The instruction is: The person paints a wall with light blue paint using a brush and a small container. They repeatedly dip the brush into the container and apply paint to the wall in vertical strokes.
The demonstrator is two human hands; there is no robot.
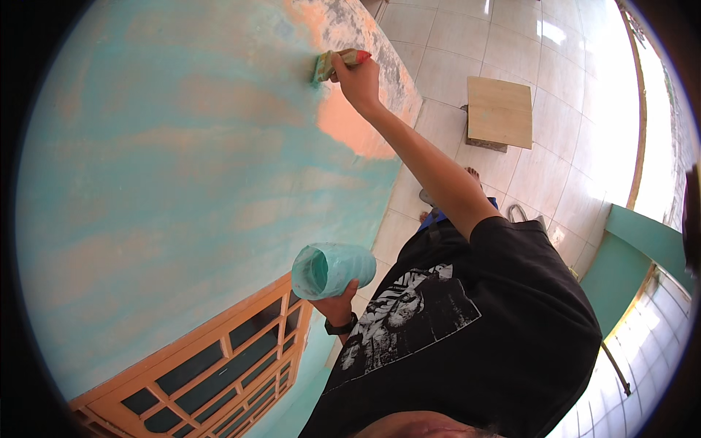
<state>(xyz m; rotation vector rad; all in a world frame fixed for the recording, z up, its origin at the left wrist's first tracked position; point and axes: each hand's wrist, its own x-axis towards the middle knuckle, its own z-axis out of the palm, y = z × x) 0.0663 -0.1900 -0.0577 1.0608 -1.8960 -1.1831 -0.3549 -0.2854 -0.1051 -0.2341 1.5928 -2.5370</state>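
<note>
My right hand (358, 79) grips a paintbrush (324, 67) with a red-tipped handle, its teal-coated bristles against the wall (219, 180). The wall carries streaky teal paint over a peach colour. Just below the brush lies a bare peach patch (350, 123), with worn grey and white plaster (378, 49) beside it. My left hand (337, 306), with a dark watch at the wrist, holds a cut-open translucent plastic container (348, 268) from beneath. Its inside is coated with teal paint, and its open mouth faces the wall. How much paint it holds cannot be told.
An orange wooden window frame (224, 347) with dark panes is set in the wall at lower left. On the tiled floor (509, 33), a flat wooden board (499, 112) rests on a low support. A green ledge (630, 241) stands at right. My feet are partly visible.
</note>
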